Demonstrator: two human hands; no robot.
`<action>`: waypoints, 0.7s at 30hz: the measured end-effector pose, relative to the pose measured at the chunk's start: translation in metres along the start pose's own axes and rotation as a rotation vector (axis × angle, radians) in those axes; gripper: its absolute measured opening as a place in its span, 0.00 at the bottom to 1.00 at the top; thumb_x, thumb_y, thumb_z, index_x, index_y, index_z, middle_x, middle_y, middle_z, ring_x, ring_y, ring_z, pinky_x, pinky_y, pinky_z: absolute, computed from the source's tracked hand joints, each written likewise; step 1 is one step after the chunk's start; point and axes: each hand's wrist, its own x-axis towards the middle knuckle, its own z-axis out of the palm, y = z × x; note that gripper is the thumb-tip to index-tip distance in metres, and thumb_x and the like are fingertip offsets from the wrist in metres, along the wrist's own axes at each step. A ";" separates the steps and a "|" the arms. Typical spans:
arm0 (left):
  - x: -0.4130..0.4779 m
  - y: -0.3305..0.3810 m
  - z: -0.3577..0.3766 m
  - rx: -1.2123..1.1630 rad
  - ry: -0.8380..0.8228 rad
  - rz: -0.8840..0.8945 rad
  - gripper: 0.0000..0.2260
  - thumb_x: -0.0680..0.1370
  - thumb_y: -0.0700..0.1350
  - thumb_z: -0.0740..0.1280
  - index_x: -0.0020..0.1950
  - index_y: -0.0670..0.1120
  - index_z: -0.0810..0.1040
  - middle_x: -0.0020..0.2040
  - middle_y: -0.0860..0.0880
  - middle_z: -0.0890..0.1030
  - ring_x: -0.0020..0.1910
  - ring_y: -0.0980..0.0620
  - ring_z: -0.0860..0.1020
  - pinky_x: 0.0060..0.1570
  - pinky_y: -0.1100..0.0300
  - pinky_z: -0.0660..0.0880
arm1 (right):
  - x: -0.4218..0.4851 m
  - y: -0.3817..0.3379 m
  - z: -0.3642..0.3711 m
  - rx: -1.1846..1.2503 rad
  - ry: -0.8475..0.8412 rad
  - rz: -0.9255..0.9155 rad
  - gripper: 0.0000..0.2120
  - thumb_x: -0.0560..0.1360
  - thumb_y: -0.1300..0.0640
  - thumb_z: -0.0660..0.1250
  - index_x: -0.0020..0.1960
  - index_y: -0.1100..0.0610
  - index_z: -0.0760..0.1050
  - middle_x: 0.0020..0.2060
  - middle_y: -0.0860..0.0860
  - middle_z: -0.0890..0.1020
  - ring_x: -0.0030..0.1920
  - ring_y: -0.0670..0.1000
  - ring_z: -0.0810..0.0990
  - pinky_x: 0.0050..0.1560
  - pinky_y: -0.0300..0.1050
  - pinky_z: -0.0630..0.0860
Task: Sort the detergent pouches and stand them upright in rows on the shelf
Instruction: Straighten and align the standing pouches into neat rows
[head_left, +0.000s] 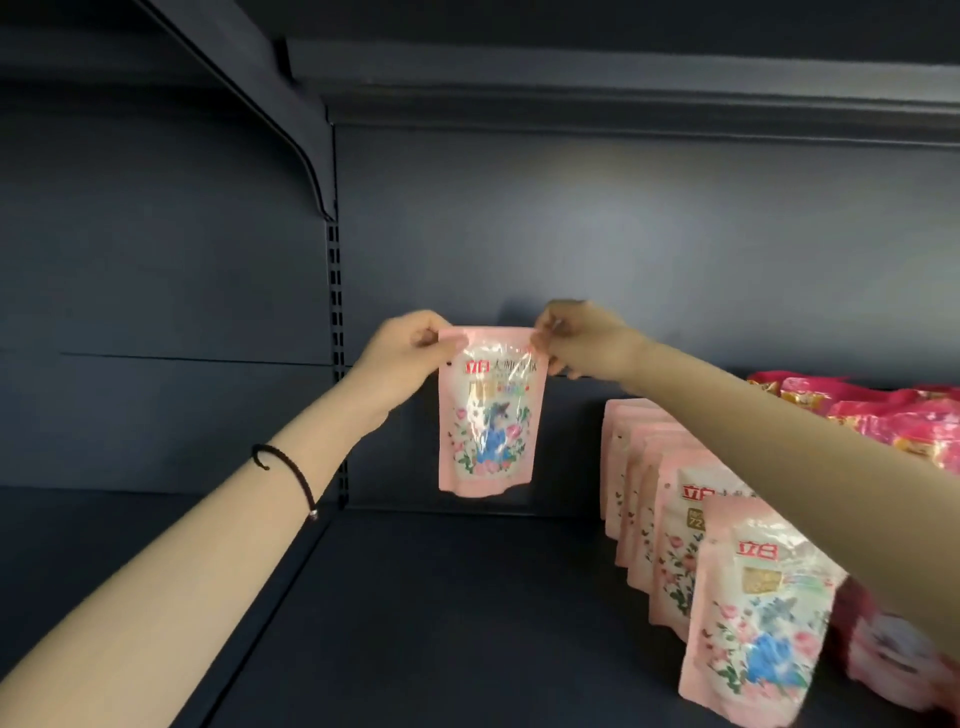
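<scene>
The left hand (400, 353) and right hand (576, 340) each pinch a top corner of a pink pouch (488, 415), holding it upright above the dark shelf (441, 613). Right of it stands a row of pouches (691, 530).

dim dark shelf (467, 597), glare on held pouch (488, 410), soft blur, wide-angle edge bending.

Both arms reach forward, nearly straight, and the hands come close together at the same height. The left hand (400, 358) pinches the upper left corner of a pink pouch (488, 415) with thumb and curled fingers. The right hand (584, 338) pinches the upper right corner likewise. The left wrist wears a black cord (288, 467).
</scene>
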 end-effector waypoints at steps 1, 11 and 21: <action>-0.006 0.008 0.005 -0.120 0.051 -0.039 0.04 0.78 0.42 0.66 0.45 0.43 0.78 0.48 0.45 0.83 0.47 0.50 0.80 0.56 0.50 0.76 | -0.006 -0.003 -0.002 0.171 0.023 0.020 0.09 0.79 0.60 0.59 0.41 0.54 0.70 0.41 0.56 0.81 0.38 0.52 0.79 0.43 0.48 0.78; -0.089 0.100 0.062 -0.624 0.353 -0.038 0.04 0.80 0.43 0.63 0.47 0.46 0.75 0.43 0.51 0.80 0.37 0.57 0.81 0.39 0.60 0.78 | -0.110 -0.021 -0.046 0.609 0.207 -0.102 0.06 0.79 0.56 0.63 0.45 0.57 0.74 0.37 0.50 0.82 0.36 0.47 0.81 0.41 0.44 0.81; -0.164 0.145 0.146 -0.658 0.355 -0.056 0.03 0.80 0.43 0.63 0.48 0.45 0.75 0.39 0.51 0.80 0.37 0.55 0.81 0.37 0.59 0.78 | -0.218 0.027 -0.064 0.819 0.207 0.048 0.16 0.78 0.54 0.62 0.53 0.68 0.73 0.41 0.61 0.79 0.40 0.58 0.76 0.43 0.54 0.77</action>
